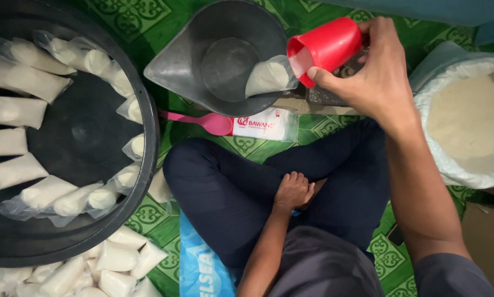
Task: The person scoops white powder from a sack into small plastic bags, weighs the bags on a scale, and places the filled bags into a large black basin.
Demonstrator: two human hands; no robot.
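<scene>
My right hand (376,69) grips a red plastic cup (326,47), tipped on its side over a grey scoop-shaped jug (203,36). The cup's mouth is inside the opening of a small clear bag of white powder (269,77), which lies in the jug. My left hand (293,190) rests in a loose fist on my crossed legs, in dark trousers, and appears to hold nothing.
A large black tub (82,137) at left holds several filled clear bags around its wall. More filled bags (109,269) lie on the green patterned mat below it. A big open sack of white powder (467,121) stands at right. A pink spoon (203,121) lies beside a printed packet (263,124).
</scene>
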